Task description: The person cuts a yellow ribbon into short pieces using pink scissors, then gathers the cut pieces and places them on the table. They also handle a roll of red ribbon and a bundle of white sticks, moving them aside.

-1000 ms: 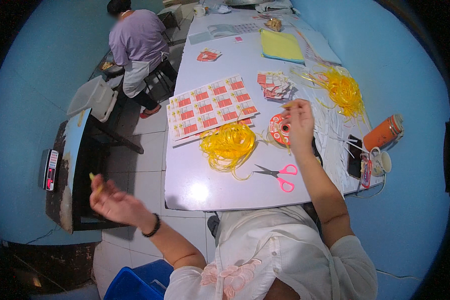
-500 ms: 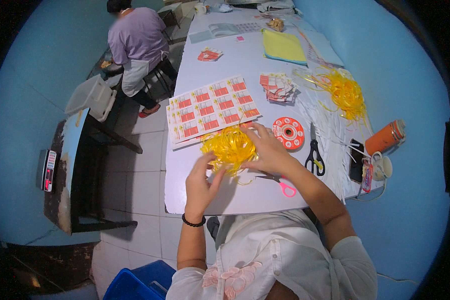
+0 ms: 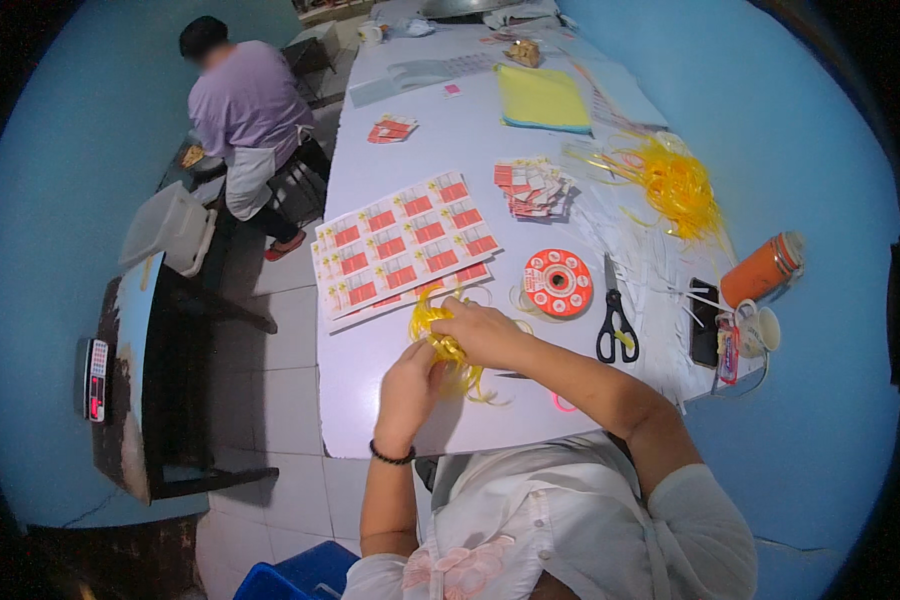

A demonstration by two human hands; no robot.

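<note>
Yellow ribbon [image 3: 427, 315] gripped in left hand [image 3: 408, 388] and right hand [image 3: 483, 334] fingers, presumably containing loose loops; red spool [image 3: 543, 284], two o'clock.

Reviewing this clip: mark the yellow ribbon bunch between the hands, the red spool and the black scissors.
Yellow ribbon bunch [image 3: 426, 318]: head view, on its exposed far-side strands.
Red spool [image 3: 558, 268]: head view, on its face just above the hub.
Black scissors [image 3: 614, 304]: head view, where blades meet handles.

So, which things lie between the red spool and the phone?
In the head view, black scissors and white strips lie between the spool and the phone.
</note>
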